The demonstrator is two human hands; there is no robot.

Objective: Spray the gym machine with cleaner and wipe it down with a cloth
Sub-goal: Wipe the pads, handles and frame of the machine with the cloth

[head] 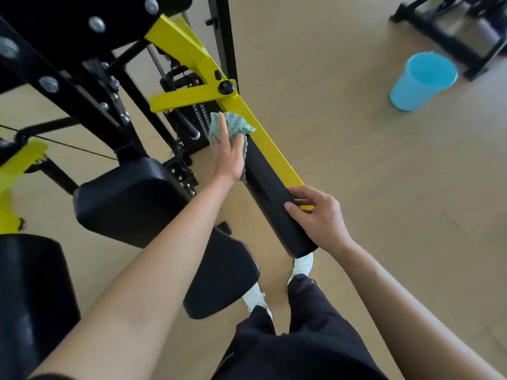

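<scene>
- the gym machine (pixel 90 86) fills the left half of the view: a black bolted frame with a yellow bar (pixel 263 133) slanting from the top middle down toward the centre.
- a long black pad (pixel 269 193) lies along the near side of that bar, its lower end nearest the person.
- the left hand (pixel 229 154) lies flat with its fingers stretched out, pressing a crumpled green cloth (pixel 236 124) against the upper end of the pad, just below the joint where a short yellow brace meets the bar.
- the cloth bunches out past the fingertips and touches the edge of the yellow bar.
- the right hand (pixel 315 215) grips the pad near its lower end: thumb across the black face, fingers curled over the far edge onto the bar.
- two black seat cushions (pixel 126 198) sit left of and below the pad; a third dark cushion is at the left edge.
- a light blue bucket (pixel 422 80) stands upright on the tan floor (pixel 343 119) toward the far right corner, well apart from the machine.
- behind the bucket is the blurred black frame of other equipment (pixel 452 31).
- white shoes (pixel 303 266) and dark trousers show at the bottom, just beneath the pad's lower end.
</scene>
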